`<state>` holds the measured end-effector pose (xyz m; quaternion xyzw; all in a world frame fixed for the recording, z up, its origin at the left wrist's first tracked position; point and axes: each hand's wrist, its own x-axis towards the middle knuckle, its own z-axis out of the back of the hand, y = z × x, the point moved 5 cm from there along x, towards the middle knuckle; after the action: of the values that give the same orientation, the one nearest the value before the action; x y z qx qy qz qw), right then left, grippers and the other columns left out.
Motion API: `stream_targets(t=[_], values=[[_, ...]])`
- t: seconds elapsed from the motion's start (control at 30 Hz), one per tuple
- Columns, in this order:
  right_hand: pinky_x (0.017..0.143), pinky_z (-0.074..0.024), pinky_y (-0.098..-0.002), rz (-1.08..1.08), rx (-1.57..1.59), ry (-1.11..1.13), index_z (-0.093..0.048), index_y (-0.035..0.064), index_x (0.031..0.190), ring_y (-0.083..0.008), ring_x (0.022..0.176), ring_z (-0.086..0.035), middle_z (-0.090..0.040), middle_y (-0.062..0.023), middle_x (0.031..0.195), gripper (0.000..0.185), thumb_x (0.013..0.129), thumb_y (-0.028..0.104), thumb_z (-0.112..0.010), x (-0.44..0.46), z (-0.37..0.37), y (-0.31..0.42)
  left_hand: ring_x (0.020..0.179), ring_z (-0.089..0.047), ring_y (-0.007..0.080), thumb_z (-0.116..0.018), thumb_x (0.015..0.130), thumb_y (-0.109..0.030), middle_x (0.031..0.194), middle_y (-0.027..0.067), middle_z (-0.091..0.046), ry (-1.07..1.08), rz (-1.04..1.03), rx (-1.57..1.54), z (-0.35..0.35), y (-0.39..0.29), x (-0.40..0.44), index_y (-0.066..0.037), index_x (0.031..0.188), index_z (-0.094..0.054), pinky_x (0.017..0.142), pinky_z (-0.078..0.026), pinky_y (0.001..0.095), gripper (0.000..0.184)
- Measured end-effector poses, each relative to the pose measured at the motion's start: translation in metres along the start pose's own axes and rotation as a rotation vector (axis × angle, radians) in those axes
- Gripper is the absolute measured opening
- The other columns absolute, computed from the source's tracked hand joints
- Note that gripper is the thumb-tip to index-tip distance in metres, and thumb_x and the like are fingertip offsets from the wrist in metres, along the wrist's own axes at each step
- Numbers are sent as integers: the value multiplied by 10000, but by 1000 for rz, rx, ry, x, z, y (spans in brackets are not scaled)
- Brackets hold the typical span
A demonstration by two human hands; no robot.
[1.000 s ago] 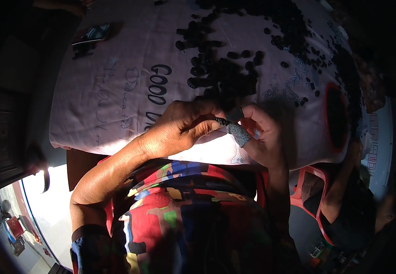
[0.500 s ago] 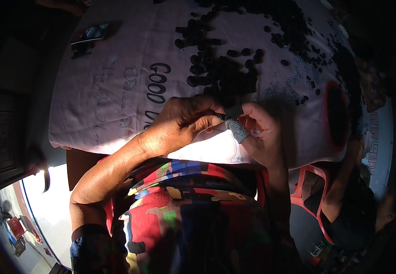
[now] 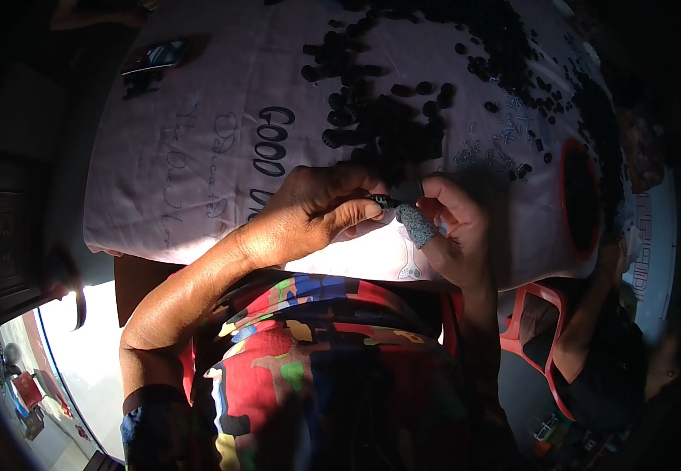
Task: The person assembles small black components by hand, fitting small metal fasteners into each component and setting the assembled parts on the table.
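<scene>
Black lettering (image 3: 271, 144), "GOOD", is shown on the cloth-covered surface (image 3: 124, 213) at ten o'clock from the hands. Dark contents are held in a red-rimmed container (image 3: 564, 196) at three o'clock. A small black part (image 3: 382, 201) is pinched by the left hand (image 3: 301, 217) at ten o'clock from the right hand (image 3: 460, 235), whose grip state cannot be told.

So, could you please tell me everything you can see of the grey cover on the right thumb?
The grey cover is a short, speckled sleeve with a rough look, perhaps cloth or foam; its exact material is unclear. It fits around the thumb of the right hand, hiding the tip, and slants up toward the left hand, above the tablecloth. Its upper end is close beside the small black piece pinched in the left hand; whether they touch, I cannot tell.
</scene>
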<state>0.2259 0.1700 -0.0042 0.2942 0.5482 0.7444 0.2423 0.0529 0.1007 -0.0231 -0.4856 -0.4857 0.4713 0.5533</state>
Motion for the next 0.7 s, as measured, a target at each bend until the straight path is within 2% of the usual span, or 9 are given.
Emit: stream_targets(t=[0.2, 0.33, 0.43, 0.53, 0.7], values=[[560, -359, -200, 25, -80, -3, -621, 10, 986, -17, 642, -433, -510, 38, 759, 186, 816, -50, -670, -2, 3, -8, 711, -684, 116, -688, 970, -267, 811, 75, -715, 13, 9, 29, 0, 0, 1, -29, 1083, -701, 642, -532, 263, 263], [562, -356, -198, 25, -108, 25, -626, 20, 957, -15, 631, -421, -501, 46, 748, 174, 804, -49, -669, 1, 3, -3, 743, -698, 168, -686, 970, -247, 838, 98, -717, -4, -59, 110, 0, -3, 0, -32, 1068, -709, 673, -539, 290, 237], [556, -350, -197, -98, 42, -50, -633, 27, 921, -8, 628, -419, -500, 54, 738, 149, 799, -44, -681, -1, 0, -4, 775, -705, 213, -686, 967, -226, 868, 117, -718, 4, -81, 130, -1, -3, 0, -34, 1067, -710, 692, -541, 316, 218], [551, -343, -197, -136, 24, -8, -638, 27, 907, -2, 626, -417, -500, 60, 728, 142, 794, -37, -694, 0, 1, -1, 789, -706, 260, -689, 959, -205, 886, 140, -715, 28, -70, 148, -2, -5, -1, -40, 1076, -705, 696, -539, 343, 203], [549, -340, -195, -90, -41, 48, -648, 28, 903, 2, 629, -422, -512, 64, 722, 144, 788, -32, -710, -1, 4, -8, 809, -702, 330, -681, 942, -150, 908, 175, -706, 24, -129, 241, -4, -13, -3, -40, 1090, -687, 704, -542, 382, 184]])
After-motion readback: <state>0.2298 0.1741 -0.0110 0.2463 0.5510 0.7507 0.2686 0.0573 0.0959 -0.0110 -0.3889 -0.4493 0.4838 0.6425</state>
